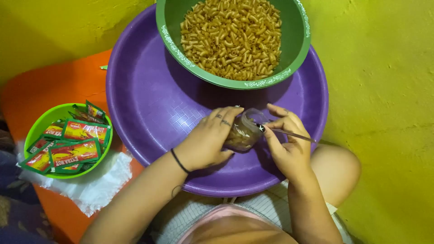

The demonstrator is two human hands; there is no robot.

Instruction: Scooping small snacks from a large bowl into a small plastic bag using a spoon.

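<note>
My left hand [205,140] grips a small clear plastic bag [244,132] partly filled with brown macaroni snack. My right hand [287,142] pinches the bag's open top and also holds a thin stick [296,134] that points to the right. Both hands hover over a big purple basin [149,99]. At the basin's far side rests a green bowl [298,31] heaped with macaroni snack [230,38]. A black band circles my left wrist.
A lime-green bowl [40,124] at the left holds several small red-and-green sachets [74,151], standing on white plastic [97,185] over an orange surface [49,90]. The floor and wall are yellow. My knee [337,169] shows at the lower right.
</note>
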